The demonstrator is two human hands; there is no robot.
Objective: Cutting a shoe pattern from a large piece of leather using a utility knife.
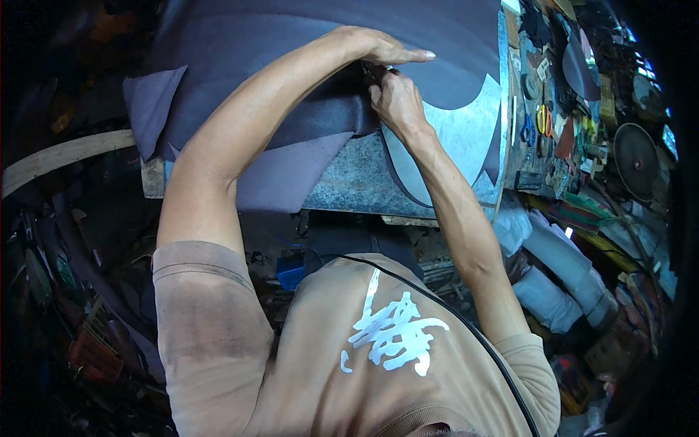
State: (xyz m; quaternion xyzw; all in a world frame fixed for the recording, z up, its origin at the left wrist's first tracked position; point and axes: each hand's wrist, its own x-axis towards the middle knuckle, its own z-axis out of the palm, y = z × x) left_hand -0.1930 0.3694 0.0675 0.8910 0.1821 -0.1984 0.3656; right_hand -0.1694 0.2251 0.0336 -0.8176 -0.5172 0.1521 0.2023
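Note:
A large dark purple-brown sheet of leather [291, 44] covers most of the worktable [349, 182]. My left hand [389, 49] rests over the leather with one digit stretched out to the right; its other fingers are mostly hidden. Just nearer to me, my right hand [399, 100] is closed around a small dark tool, whose kind I cannot make out. It sits at the leather's cut near edge. Under my right wrist lies a pale, round-ended flat piece [459, 142] with a dark rim along its lower left side. A leather flap [291, 171] hangs over the table's front edge.
A pointed leather offcut [154, 105] lies at the table's left corner. Along the right, a tool-strewn bench holds yellow-handled scissors [544, 120] and blue-handled scissors [526, 129]. Plastic-wrapped rolls [550, 298] lie below it, near a round fan-like disc [635, 162]. A black cable [466, 313] crosses my shirt.

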